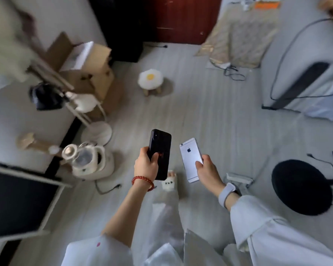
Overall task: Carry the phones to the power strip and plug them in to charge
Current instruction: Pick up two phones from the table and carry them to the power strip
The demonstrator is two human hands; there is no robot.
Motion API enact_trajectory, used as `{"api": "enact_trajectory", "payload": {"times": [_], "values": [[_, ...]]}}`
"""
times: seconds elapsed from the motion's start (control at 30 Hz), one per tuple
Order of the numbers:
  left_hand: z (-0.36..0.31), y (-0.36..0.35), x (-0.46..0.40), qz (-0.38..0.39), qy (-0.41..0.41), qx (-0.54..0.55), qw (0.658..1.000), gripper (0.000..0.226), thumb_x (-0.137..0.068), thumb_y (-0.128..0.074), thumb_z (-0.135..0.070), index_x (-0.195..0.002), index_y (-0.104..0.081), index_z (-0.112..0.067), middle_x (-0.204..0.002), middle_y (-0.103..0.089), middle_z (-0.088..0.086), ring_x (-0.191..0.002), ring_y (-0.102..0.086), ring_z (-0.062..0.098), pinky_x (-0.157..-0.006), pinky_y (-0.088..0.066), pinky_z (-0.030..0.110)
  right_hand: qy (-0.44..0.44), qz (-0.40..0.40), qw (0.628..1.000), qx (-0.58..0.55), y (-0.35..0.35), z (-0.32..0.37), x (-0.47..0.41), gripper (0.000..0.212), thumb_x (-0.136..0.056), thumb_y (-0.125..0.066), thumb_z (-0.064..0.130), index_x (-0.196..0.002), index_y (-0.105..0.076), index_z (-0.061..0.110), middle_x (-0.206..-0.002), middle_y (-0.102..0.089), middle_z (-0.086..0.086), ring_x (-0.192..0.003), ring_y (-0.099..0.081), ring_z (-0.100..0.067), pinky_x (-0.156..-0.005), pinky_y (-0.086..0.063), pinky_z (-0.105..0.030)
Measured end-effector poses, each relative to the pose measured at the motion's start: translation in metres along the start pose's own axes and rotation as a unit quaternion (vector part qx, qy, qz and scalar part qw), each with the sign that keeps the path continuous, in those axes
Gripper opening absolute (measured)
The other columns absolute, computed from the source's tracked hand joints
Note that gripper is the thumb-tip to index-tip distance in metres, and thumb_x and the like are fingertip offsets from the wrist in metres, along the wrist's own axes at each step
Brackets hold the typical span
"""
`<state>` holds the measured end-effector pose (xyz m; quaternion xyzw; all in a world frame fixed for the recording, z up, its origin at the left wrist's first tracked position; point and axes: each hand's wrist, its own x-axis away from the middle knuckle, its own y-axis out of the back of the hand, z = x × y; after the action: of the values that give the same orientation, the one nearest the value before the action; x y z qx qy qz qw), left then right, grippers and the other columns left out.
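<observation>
Pale grey plank flooring (210,116) fills the room, scattered with a small white stool with a fried-egg cushion (150,81), an open brown cardboard box (88,68), a cream electric kettle on its base (90,160), a round black seat (302,187) and several loose dark cables (235,73). Judging by this view, the carrying stage is under way and nothing is plugged in yet: both phones are in the air above the floor, in front of the person's pale trousers, and no cable runs to either of them. The left hand (145,166) holds the glossy black smartphone (160,153) back-up, its grip wrapped round the lower half with the thumb laid across the back. The right hand (207,169) holds the silver smartphone with an apple logo (191,160) the same way, thumb pressed on its back and fingers curled underneath. The two phones lie near each other but not touching. A whitish block on the floor just beside the right wrist (238,179) may be the power strip, though motion blur makes that uncertain. Still to do: reach the strip, find chargers and connect both phones.
</observation>
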<state>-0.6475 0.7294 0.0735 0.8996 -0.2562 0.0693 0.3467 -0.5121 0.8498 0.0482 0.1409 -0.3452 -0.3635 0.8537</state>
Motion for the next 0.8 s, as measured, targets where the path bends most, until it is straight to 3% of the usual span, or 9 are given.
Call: {"api": "enact_trajectory", "payload": {"times": [0.17, 0.3, 0.47, 0.57, 0.8], "values": [[-0.075, -0.054, -0.125, 0.074, -0.045, -0.034, 0.996, 0.025, -0.087, -0.049, -0.019, -0.11, -0.048, -0.008, -0.106, -0.063, 0.015, -0.096, -0.058, 0.035, -0.076, -0.047, 0.034, -0.044, -0.054, 0.996, -0.05, 0.043, 0.037, -0.114, 0.021, -0.093, -0.037, 0.015, -0.109, -0.043, 0.002, -0.093, -0.049, -0.01, -0.085, -0.047, -0.028, -0.071, -0.033, -0.031], [-0.145, -0.092, -0.217, 0.116, -0.07, -0.057, 0.989, 0.025, -0.087, -0.049, -0.019, -0.11, -0.048, -0.008, -0.105, -0.062, 0.015, -0.09, -0.058, 0.032, -0.073, -0.044, 0.031, -0.081, -0.081, 0.99, -0.079, 0.086, 0.073, -0.199, 0.003, -0.093, -0.037, 0.015, -0.096, -0.036, 0.013, -0.088, -0.046, -0.008, -0.078, -0.043, -0.025, -0.068, -0.032, -0.031], [-0.224, -0.144, -0.295, 0.164, -0.096, -0.092, 0.978, 0.027, -0.087, -0.049, -0.019, -0.112, -0.047, -0.007, -0.108, -0.062, 0.018, -0.098, -0.057, 0.037, -0.076, -0.044, 0.034, -0.12, -0.116, 0.98, -0.107, 0.137, 0.096, -0.271, 0.015, -0.094, -0.037, 0.016, -0.106, -0.042, 0.008, -0.088, -0.049, -0.005, -0.08, -0.047, -0.026, -0.066, -0.032, -0.03], [-0.271, -0.187, -0.341, 0.195, -0.113, -0.101, 0.969, 0.026, -0.088, -0.048, -0.019, -0.111, -0.048, -0.007, -0.107, -0.062, 0.017, -0.097, -0.057, 0.036, -0.073, -0.041, 0.031, -0.135, -0.137, 0.973, -0.123, 0.175, 0.104, -0.325, 0.009, -0.094, -0.037, 0.016, -0.1, -0.04, 0.01, -0.075, -0.046, 0.001, -0.077, -0.046, -0.025, -0.059, -0.033, -0.03], [-0.402, -0.301, -0.463, 0.209, -0.117, -0.1, 0.966, 0.028, -0.089, -0.047, -0.019, -0.114, -0.046, -0.008, -0.107, -0.062, 0.014, -0.091, -0.057, 0.029, -0.073, -0.045, 0.033, -0.118, -0.152, 0.972, -0.138, 0.297, 0.133, -0.501, 0.024, -0.094, -0.036, 0.015, -0.116, -0.041, 0.003, -0.094, -0.049, -0.007, -0.084, -0.047, -0.025, -0.07, -0.035, -0.031]]}}
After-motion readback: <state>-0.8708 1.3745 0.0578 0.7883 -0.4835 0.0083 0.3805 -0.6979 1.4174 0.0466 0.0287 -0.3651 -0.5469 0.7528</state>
